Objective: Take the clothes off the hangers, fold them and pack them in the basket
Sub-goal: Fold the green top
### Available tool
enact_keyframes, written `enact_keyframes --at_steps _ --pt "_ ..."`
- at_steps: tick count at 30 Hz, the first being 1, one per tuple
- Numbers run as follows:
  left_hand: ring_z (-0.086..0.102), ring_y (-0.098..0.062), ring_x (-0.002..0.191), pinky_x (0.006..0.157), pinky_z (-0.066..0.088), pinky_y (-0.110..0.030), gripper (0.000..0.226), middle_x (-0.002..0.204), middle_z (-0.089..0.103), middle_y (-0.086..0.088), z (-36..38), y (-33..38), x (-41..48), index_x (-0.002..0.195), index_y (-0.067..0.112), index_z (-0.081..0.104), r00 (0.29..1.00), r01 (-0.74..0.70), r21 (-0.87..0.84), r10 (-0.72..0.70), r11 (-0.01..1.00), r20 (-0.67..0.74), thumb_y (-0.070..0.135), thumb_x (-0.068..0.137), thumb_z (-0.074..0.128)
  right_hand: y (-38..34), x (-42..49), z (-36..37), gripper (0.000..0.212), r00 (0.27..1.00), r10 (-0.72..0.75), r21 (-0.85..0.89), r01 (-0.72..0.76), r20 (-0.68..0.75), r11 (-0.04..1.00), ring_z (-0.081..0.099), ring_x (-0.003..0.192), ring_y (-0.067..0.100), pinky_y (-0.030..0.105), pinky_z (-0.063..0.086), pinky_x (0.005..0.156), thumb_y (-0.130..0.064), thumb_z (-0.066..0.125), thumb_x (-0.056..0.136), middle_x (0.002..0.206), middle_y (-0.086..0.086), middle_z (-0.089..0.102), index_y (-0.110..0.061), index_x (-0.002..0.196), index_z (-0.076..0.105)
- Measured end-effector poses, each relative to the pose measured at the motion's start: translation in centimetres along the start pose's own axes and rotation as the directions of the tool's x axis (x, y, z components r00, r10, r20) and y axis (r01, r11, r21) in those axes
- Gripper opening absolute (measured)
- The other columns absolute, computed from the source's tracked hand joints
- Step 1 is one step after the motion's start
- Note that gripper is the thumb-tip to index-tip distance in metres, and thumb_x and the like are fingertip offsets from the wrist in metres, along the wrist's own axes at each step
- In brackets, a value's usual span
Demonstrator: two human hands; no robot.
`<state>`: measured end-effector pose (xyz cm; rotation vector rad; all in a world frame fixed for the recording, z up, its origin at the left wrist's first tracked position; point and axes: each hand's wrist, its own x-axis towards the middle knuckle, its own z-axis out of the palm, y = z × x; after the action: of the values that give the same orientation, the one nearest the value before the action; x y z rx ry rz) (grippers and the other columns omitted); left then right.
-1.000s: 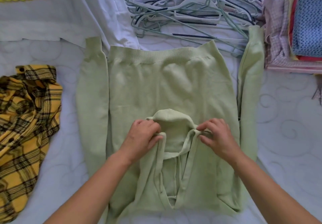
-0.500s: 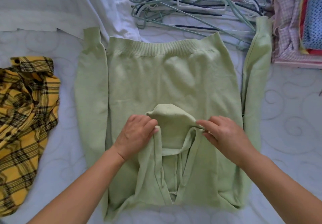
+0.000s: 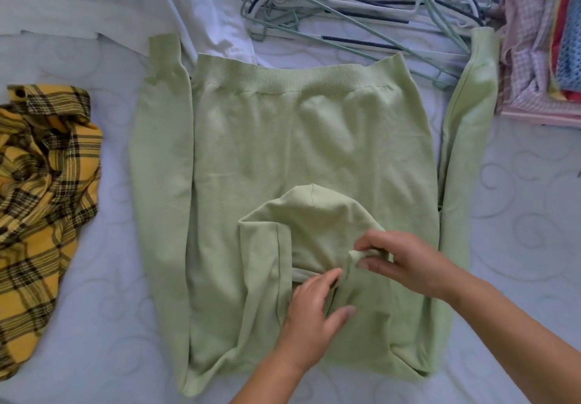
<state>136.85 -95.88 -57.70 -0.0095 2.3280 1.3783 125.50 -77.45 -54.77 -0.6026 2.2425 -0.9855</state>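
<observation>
Two hands are seen low on a pale green hoodie (image 3: 314, 152) that is spread flat on a white quilted bed (image 3: 518, 215), hem away, sleeves laid out along both sides. A fold of the hood edge is pinched between thumb and curled fingers of the right hand (image 3: 405, 262). The left hand (image 3: 309, 309) is laid on the cloth just beside it, fingers straight, fingertips touching the hood's lower edge. A yellow plaid shirt (image 3: 41, 199) is crumpled at the left, a heap of hangers (image 3: 361, 4) lies beyond the hem, and folded clothes (image 3: 540, 35) are stacked at the far right
</observation>
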Motion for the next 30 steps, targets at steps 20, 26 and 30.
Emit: enact_keyframes --at_steps 20,26,30 --pt "0.042 -0.018 0.119 0.099 0.028 -0.033 0.044 0.124 0.052 -0.005 -2.3 -2.7 0.5 0.116 0.019 0.048 0.959 -0.059 0.62 0.217 0.783 -0.182 0.051 0.087 0.039 2.0 -0.1 5.6 0.047 0.91 0.024 -0.245 -0.136 -0.414 0.96 0.034 0.131 0.012 0.021 0.023 0.111 -0.041 0.042 0.093 0.137 0.003 0.043 -0.013 0.13 0.043" --pt "0.039 -0.012 0.078 0.072 0.029 -0.026 0.036 0.081 0.054 0.004 2.7 1.3 2.8 0.089 0.024 0.041 0.896 0.179 0.308 -0.025 0.934 -0.443 0.054 0.072 0.051 0.3 -4.6 8.6 0.013 0.558 0.775 0.637 -0.489 -0.297 0.596 0.054 0.072 0.018 0.014 0.042 0.061 -0.022 0.067 0.084 0.078 0.001 0.06 -0.021 0.082 0.055" --pt "0.038 -0.016 0.083 0.072 0.042 -0.032 0.034 0.089 0.052 -0.001 4.7 1.6 2.6 0.08 0.023 0.052 0.861 0.322 0.391 -0.095 0.862 -0.501 0.046 0.065 0.071 0.9 -4.3 8.7 0.011 0.547 0.787 0.674 -0.468 -0.287 0.571 0.05 0.062 0.013 0.018 0.042 0.057 -0.015 0.069 0.083 0.07 0.003 0.058 -0.014 0.076 0.06"
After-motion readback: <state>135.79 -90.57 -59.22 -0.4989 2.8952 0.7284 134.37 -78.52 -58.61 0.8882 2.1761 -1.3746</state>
